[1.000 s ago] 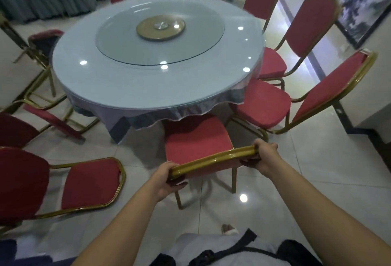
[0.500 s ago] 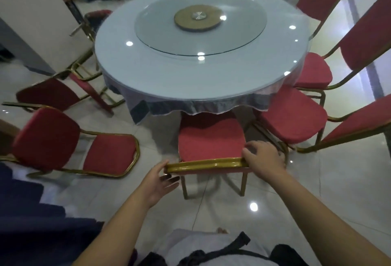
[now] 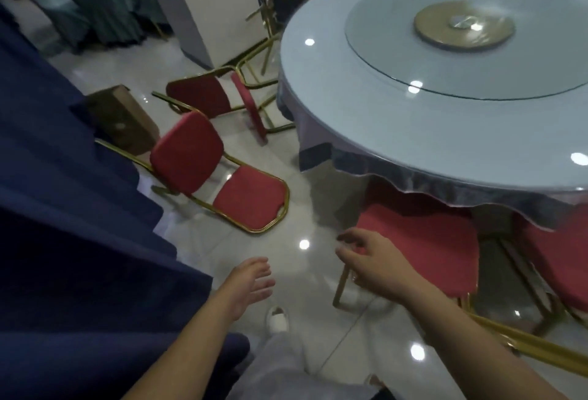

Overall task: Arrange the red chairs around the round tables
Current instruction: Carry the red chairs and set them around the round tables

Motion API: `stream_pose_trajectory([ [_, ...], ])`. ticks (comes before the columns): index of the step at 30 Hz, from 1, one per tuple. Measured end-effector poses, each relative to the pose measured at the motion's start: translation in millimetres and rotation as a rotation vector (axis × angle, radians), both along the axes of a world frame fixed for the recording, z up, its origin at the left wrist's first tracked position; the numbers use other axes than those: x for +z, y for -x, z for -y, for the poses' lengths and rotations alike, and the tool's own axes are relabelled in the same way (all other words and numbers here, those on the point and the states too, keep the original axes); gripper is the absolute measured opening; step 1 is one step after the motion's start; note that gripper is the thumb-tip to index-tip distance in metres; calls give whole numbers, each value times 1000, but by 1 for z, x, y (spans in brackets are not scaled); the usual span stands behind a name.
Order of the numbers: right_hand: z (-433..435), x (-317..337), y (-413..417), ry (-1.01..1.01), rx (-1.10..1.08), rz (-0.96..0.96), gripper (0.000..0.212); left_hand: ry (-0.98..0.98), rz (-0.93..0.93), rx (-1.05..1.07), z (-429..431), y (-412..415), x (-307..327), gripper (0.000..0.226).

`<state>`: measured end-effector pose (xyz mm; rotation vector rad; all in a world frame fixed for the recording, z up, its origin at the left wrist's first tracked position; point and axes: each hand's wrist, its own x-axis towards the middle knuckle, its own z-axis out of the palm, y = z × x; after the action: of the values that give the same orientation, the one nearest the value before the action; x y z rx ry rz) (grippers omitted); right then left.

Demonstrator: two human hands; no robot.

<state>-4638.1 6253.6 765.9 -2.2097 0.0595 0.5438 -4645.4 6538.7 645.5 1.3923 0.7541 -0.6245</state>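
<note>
Red upright chair (image 3: pixel 423 253) stands with its seat tucked partly beneath the tablecloth hem of the round table (image 3: pixel 397 119). Right hand (image 3: pixel 372 259) hovers with fingers spread at the seat's near-left corner, grasping nothing; left hand (image 3: pixel 248 285) is released above bare tile floor (image 3: pixel 305 202). Two tipped chairs, the nearer (image 3: pixel 222 174) and the farther (image 3: pixel 219 97), lie left, bordering the free floor between table and blue drape (image 3: pixel 63 209).
</note>
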Motion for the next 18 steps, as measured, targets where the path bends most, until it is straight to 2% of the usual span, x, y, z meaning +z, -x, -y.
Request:
stream_pose_trajectory([
  [6, -77, -23, -53, -11, -42, -166, 27, 61, -102, 140, -83, -49, -20, 21],
  [11, -118, -26, -99, 4, -119, -176, 14, 91, -192, 208, -145, -93, -38, 21],
  [18, -143, -40, -180, 62, -117, -232, 22, 101, -272, 275, -183, -159, -71, 15],
])
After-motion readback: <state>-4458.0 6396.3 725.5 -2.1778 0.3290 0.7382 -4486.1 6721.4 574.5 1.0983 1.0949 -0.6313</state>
